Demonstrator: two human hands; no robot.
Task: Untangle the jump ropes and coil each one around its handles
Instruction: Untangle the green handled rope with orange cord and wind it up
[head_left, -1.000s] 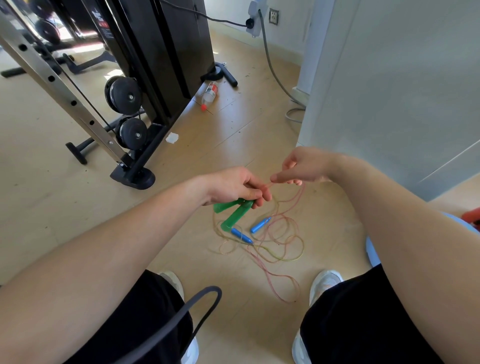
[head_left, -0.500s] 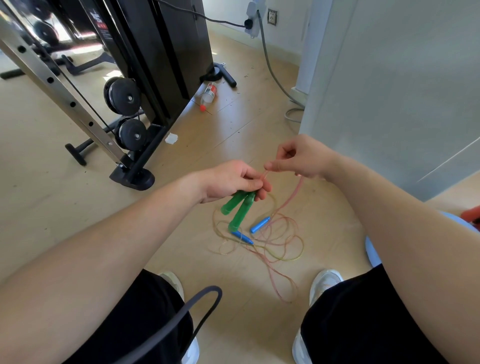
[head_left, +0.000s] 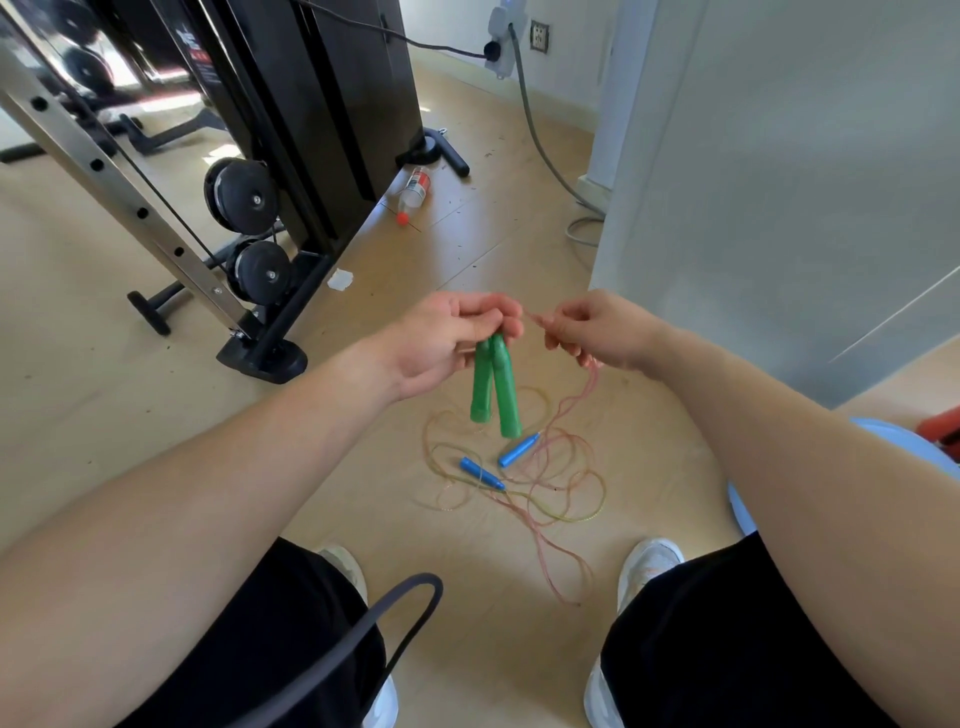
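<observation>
My left hand (head_left: 447, 338) grips the tops of two green handles (head_left: 494, 384), which hang side by side, pointing down. My right hand (head_left: 597, 332) pinches a thin pink rope (head_left: 574, 400) close to the left hand; the rope runs down from it to the floor. Below, two blue handles (head_left: 517, 451) lie on the wooden floor inside a loose tangle of pink and yellow-green rope (head_left: 550, 499). One pink loop (head_left: 563, 577) trails toward my feet.
A black weight machine (head_left: 291, 171) with a steel upright stands at the left. A plastic bottle (head_left: 415, 189) lies beside it. A grey wall panel (head_left: 779, 182) rises at the right. A dark strap (head_left: 384, 618) lies over my left knee. My shoes flank the tangle.
Both hands have risen. The green handles swung from slanting to hanging straight down, and the pink rope pulled up with my right hand.
</observation>
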